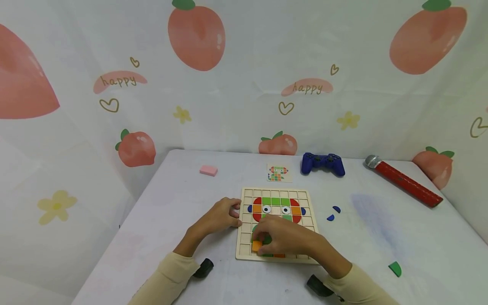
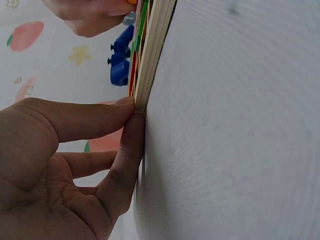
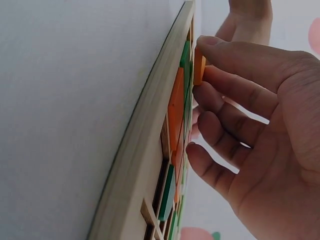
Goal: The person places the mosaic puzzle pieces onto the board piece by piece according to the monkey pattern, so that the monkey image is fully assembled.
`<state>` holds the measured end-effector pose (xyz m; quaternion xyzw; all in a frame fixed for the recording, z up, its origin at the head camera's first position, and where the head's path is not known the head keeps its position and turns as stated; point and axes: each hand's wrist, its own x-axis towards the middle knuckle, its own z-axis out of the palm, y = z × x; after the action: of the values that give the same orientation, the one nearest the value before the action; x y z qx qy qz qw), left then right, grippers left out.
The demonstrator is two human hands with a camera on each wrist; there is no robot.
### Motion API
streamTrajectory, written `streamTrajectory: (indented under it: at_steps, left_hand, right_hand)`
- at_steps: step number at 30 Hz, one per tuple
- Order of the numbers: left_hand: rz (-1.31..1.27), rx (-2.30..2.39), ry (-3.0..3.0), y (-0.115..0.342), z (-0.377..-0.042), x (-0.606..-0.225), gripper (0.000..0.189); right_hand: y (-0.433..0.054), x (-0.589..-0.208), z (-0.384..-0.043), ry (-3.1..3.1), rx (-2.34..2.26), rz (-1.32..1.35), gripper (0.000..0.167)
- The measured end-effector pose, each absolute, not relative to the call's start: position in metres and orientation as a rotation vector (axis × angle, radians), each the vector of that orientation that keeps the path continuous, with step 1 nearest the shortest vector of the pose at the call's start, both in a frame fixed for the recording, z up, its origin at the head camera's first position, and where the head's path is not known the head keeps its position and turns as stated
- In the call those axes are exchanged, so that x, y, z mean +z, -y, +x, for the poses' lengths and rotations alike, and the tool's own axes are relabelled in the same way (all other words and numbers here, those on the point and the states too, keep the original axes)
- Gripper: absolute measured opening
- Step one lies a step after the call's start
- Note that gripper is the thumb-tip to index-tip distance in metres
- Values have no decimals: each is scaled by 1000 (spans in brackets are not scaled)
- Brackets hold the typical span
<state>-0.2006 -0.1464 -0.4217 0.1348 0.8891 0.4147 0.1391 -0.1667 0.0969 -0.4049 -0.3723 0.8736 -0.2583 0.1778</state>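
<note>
A wooden grid board (image 1: 245, 238) lies on the table, its cells partly filled with red, green, orange and blue tiles and two eye pieces. Over its lower left part, my right hand (image 1: 284, 236) pinches an orange square tile (image 1: 256, 246). The right wrist view has this orange tile (image 3: 199, 67) between thumb and fingers, just off the board's face. At the board's left edge is my left hand (image 1: 220, 217). Its thumb and a finger grip the board's side (image 2: 150, 65) in the left wrist view. The right hand hides some of the middle cells.
Behind the board lie a picture card (image 1: 279, 173), a pink block (image 1: 208, 170) and a blue game controller (image 1: 323, 163). A red microphone (image 1: 406, 182) lies far right. Two blue pieces (image 1: 330, 217) and a green quarter-round piece (image 1: 395, 268) are right of the board.
</note>
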Motion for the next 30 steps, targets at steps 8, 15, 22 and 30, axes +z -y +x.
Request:
streamTrajectory:
  at_steps: [8, 15, 22, 30]
  left_hand:
    - [387, 1200, -2572, 145, -201, -421, 65]
    - [385, 1182, -2582, 145, -201, -421, 64]
    - [379, 1195, -2578, 146, -200, -422, 65]
    - [384, 1216, -2579, 145, -198, -422, 65]
  right_hand:
    - [-95, -406, -165, -2461, -730, -1058, 24]
    - [-95, -407, -163, -2465, -709, -1082, 23]
    - [-97, -405, -161, -2451, -704, -1064, 23]
    - [-112, -401, -160, -2437, -800, -1022, 25]
